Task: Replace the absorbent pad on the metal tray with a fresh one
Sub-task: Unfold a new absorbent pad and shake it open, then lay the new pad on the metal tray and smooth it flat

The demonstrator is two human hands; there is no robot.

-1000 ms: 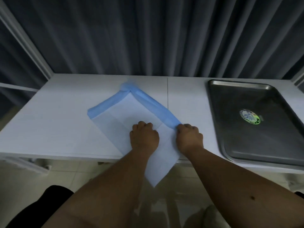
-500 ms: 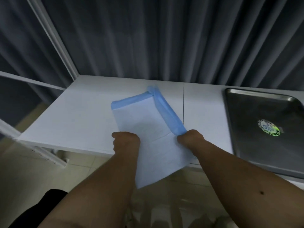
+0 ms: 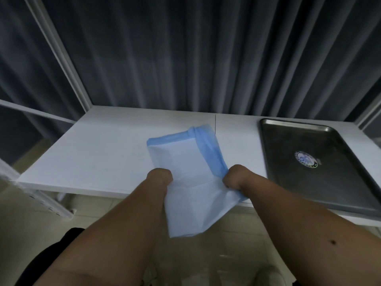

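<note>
Absorbent pad point(image 3: 185, 162): white face, blue backing turned up along the far and right edges; folded, part lying on the white surface point(image 3: 99, 153) near its front edge, the near end hanging off over the floor. Likely very light, limp and creasing easily; it should not slip much but may sag or fold on itself when lifted, so opposite edges or corners look the best places to take hold. Left hand point(image 3: 159, 179): fingers curled, gripping the pad's left edge. Right hand point(image 3: 235, 176): fingers curled, pinching the blue right edge. Metal tray point(image 3: 274, 162): to the right on the same surface, apart from the pad, bare except for a round sticker point(image 3: 306, 159) near its middle; shallow rim, nothing between pad and tray. Dark curtain point(image 3: 195, 54) behind; white frame bars point(image 3: 59, 52) at left.
</note>
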